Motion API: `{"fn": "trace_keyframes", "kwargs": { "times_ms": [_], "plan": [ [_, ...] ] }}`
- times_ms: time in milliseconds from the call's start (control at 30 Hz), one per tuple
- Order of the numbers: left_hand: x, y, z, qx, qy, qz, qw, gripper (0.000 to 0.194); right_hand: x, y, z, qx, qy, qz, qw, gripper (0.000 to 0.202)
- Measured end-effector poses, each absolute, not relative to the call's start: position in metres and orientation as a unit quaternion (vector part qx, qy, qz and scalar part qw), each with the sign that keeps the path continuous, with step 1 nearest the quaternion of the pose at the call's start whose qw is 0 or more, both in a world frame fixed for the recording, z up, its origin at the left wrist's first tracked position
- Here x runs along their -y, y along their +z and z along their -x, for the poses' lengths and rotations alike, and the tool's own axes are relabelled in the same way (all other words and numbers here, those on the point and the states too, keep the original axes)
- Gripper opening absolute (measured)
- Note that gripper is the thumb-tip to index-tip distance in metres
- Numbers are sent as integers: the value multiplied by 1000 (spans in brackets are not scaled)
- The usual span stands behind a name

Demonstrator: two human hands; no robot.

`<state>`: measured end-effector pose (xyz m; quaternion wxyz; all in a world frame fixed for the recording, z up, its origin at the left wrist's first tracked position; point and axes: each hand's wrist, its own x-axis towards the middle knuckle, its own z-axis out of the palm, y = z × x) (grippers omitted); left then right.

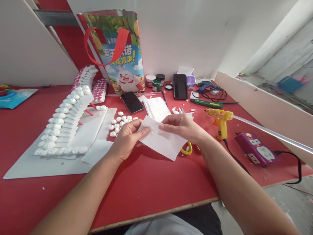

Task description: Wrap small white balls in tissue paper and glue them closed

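Observation:
A white sheet of paper (163, 140) is held above the red table between both hands. My left hand (129, 137) pinches its left edge, thumb on top. My right hand (182, 127) grips the upper edge, with its thumb pressed on the sheet. Under and behind the right hand lie scissors with yellow handles (187, 148), partly hidden. Just beyond the paper is a stack of white paper pieces (157, 107). Several small white swirled pieces (118, 125) lie on the table beside my left hand.
At left, a white board (61, 166) carries a curved stepped model (65, 119) edged with white swirls. A colourful bag (124, 58), phones (132, 102) and paint jars (156, 85) stand or lie at the back. To the right are a yellow glue gun (221, 122) and purple power strip (255, 148).

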<state>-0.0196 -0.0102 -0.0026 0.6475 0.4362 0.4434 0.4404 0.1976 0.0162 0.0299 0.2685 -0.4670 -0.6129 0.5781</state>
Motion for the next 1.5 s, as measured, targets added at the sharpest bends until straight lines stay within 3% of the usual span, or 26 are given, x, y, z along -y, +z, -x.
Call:
{"fn": "trace_keyframes", "kwargs": {
  "times_ms": [133,333,467,833,1000,1167,1500],
  "plan": [
    [10,-1,21,-449,419,-462,640,32,-16,21,-195,587,618,438,286,32],
    [3,-9,25,-437,510,-429,604,22,-19,13,-197,487,672,420,366,37],
    [3,-9,25,-419,535,-437,589,12,-19,10,-193,440,697,404,398,20],
    [1,-6,26,-410,540,-415,607,4,-8,19,-189,596,558,422,394,17],
    [2,-5,25,-401,539,-426,606,5,-11,15,-189,581,594,380,407,41],
    [3,-5,25,-407,540,-412,611,11,-12,13,-190,593,565,400,411,24],
    [2,-7,26,-390,554,-417,606,2,-11,15,-191,644,526,384,402,27]
  ]
}}
